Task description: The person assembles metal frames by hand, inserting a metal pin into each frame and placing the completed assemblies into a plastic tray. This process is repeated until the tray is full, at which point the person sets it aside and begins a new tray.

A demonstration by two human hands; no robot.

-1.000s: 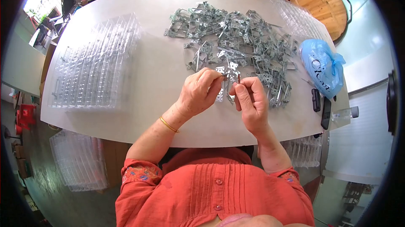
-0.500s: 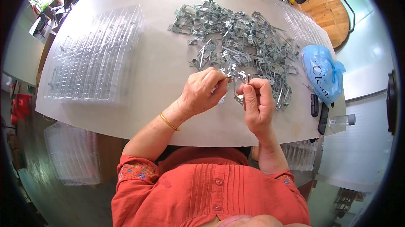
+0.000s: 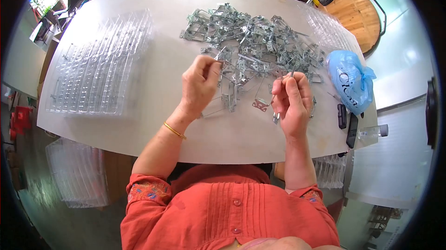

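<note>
A pile of thin silvery metal brackets [image 3: 260,31], many with slim rods, lies across the middle of the table. My left hand [image 3: 200,82] is closed at the pile's left edge, pinching a metal bracket [image 3: 220,57] between thumb and fingers; much of that piece is hidden. At the front right of the pile, my right hand [image 3: 295,103] pinches another metal bracket [image 3: 291,75], whose upper end pokes above the fingertips. Between my hands, a loose bracket [image 3: 261,105] with a reddish tint lies at the pile's near edge.
Clear plastic trays [image 3: 100,64] are stacked on the left of the table, with more trays [image 3: 330,29] at the back right. A blue plastic bag [image 3: 349,82], two black objects and a clear bottle [image 3: 369,132] line the right edge.
My hands have moved apart: the left went left and up, the right went a little right. Brackets between them have spread along the pile's near side.
</note>
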